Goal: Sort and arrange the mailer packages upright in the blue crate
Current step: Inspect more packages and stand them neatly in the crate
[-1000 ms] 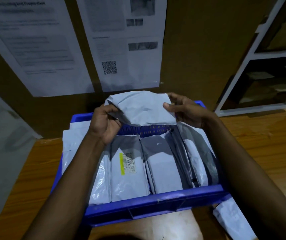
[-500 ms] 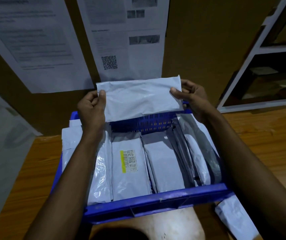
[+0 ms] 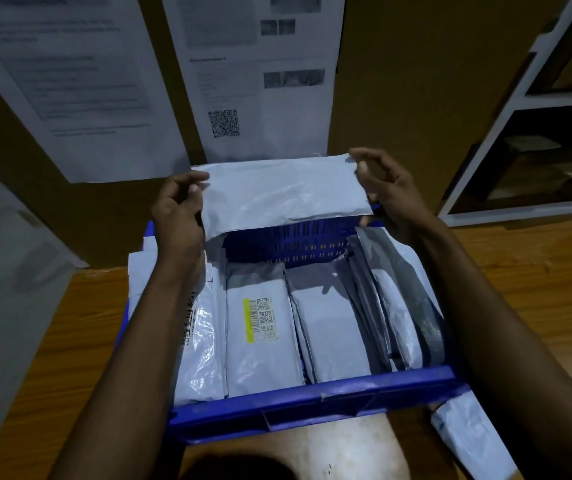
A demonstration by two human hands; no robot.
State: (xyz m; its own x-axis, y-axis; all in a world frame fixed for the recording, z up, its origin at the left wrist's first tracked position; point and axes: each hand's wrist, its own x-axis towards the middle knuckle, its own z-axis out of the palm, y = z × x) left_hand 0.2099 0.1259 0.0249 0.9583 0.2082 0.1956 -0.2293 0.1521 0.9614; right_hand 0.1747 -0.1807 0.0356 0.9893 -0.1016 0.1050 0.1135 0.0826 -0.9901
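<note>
So: mailer pkgs [image 3: 264, 355] w/in blue crate [image 3: 312, 398].

Head view. A white mailer [image 3: 284, 195], held level above the far wall of the blue crate [image 3: 312, 403], is pinched at its left edge by the left grip [image 3: 180, 206] and at its upper right corner by the right grip [image 3: 388, 192]. Inside the crate, packed mailers [image 3: 329, 323] lean side by side; one bears a yellow-striped barcode label [image 3: 260, 320]. A loose mailer [image 3: 468, 434] lies on the wooden table [image 3: 87, 323] near the crate's near right corner.
</note>
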